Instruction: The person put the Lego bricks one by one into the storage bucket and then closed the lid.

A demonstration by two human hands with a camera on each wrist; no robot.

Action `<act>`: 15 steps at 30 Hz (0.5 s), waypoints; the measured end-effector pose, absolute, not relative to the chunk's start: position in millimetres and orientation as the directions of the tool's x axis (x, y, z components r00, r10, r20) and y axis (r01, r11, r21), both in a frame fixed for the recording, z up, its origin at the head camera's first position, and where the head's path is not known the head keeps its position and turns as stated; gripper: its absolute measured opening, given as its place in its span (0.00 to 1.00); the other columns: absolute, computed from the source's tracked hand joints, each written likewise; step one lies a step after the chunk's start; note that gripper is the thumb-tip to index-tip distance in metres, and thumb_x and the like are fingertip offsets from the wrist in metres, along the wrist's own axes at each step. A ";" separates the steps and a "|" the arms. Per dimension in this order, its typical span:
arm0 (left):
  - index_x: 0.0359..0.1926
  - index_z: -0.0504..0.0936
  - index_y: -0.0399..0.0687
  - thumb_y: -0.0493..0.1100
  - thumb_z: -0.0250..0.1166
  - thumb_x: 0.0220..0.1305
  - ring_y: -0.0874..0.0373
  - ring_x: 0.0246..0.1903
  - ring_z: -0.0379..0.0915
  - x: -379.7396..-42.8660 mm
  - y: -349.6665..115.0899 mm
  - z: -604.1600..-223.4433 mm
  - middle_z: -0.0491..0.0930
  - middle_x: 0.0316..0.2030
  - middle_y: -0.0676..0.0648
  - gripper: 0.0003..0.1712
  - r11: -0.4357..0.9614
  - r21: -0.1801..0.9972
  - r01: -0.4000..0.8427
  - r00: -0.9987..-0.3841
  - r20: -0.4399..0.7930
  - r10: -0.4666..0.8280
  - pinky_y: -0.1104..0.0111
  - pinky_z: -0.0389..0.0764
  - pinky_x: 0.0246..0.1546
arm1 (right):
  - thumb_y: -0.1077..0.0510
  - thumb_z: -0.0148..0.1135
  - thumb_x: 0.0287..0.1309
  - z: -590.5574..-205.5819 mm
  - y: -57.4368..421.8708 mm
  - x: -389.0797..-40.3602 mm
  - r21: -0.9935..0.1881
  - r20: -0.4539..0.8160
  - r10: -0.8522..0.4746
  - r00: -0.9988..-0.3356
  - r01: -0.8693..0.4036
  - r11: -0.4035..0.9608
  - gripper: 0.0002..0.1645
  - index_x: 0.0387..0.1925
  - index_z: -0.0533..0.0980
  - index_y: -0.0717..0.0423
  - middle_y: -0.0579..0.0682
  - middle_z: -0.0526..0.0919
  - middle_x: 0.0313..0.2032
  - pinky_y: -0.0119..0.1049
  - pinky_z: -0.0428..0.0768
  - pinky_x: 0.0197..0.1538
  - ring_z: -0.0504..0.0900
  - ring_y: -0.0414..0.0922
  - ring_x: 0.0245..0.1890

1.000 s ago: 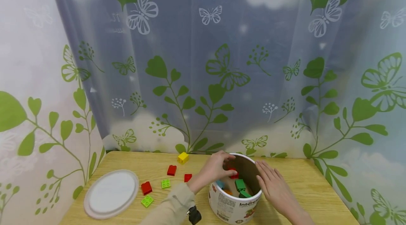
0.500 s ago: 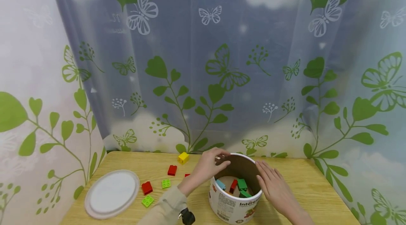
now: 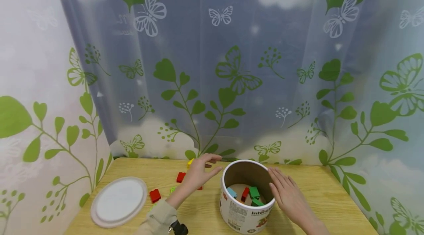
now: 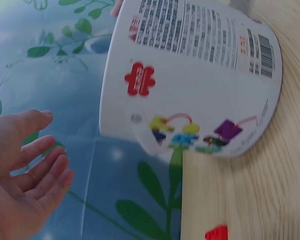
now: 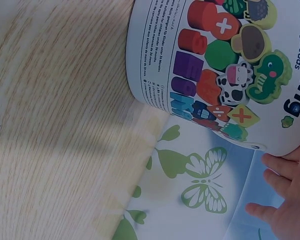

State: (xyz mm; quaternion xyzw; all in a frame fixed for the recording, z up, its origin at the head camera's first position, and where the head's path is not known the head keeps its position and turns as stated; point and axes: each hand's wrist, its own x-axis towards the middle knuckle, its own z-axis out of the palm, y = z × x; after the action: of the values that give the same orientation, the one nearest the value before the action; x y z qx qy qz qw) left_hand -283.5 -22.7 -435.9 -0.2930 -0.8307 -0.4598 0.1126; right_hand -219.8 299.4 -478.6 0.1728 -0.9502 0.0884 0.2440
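A white round tub with printed sides stands on the wooden table. Inside it lie a blue brick, a red brick, two green bricks and a bit of orange. My left hand hovers left of the tub, fingers loosely spread and holding nothing; the left wrist view shows the same hand apart from the tub. My right hand rests with straight fingers against the tub's right rim. In the right wrist view, its fingertips touch the tub wall.
Left of the tub are red bricks, a yellow brick and light green bricks, several partly hidden by my left arm. A white round lid lies at the table's left. A patterned curtain hangs behind the table.
My left hand has let go of a red brick, which now lies in the tub, and has moved left, out past the rim. The right hand has stayed at the rim.
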 end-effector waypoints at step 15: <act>0.54 0.85 0.45 0.40 0.73 0.62 0.49 0.50 0.81 -284.4 -79.7 -459.8 0.85 0.51 0.47 0.19 0.498 0.729 0.469 -0.882 0.418 0.219 0.54 0.84 0.50 | 0.56 0.56 0.72 -480.9 301.3 -220.2 -0.096 0.494 -0.281 -0.823 -0.373 0.923 0.29 0.71 0.69 0.61 0.57 0.73 0.68 0.62 0.68 0.67 0.71 0.57 0.69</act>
State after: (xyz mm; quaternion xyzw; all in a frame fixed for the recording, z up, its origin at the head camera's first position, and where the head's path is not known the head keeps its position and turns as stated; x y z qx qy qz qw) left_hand -284.4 -79.7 -459.8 -0.2012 -0.8546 -0.4588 0.1363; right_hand -220.2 301.3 -480.9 0.1723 -0.9500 0.0947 0.2427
